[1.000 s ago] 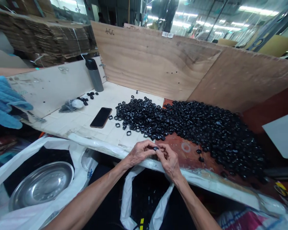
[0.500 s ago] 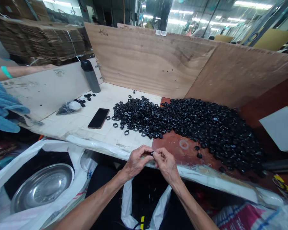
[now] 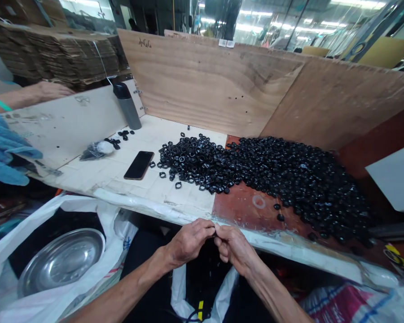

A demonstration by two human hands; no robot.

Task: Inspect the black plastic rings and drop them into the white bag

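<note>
My left hand [image 3: 192,240] and my right hand [image 3: 234,244] meet at the fingertips just off the front edge of the table. Both are closed on a small black part [image 3: 214,233], mostly hidden by the fingers. Beyond them a big pile of small black ring-like parts [image 3: 202,159] spreads from the pale tabletop onto the red-brown surface [image 3: 237,206]. Below my hands an open white bag [image 3: 179,287] hangs with a dark inside.
Left of the pile lie a phone [image 3: 139,165], a grey bottle [image 3: 129,110] and a small plastic bag [image 3: 96,150]. A metal bowl [image 3: 65,260] sits in a white sack. Another person's hand [image 3: 49,91] is beyond the left board. A white box [image 3: 395,179] stands right.
Both my hands have moved down, closer to me and away from the table edge, still together at the black part. The other person's arm has shifted left.
</note>
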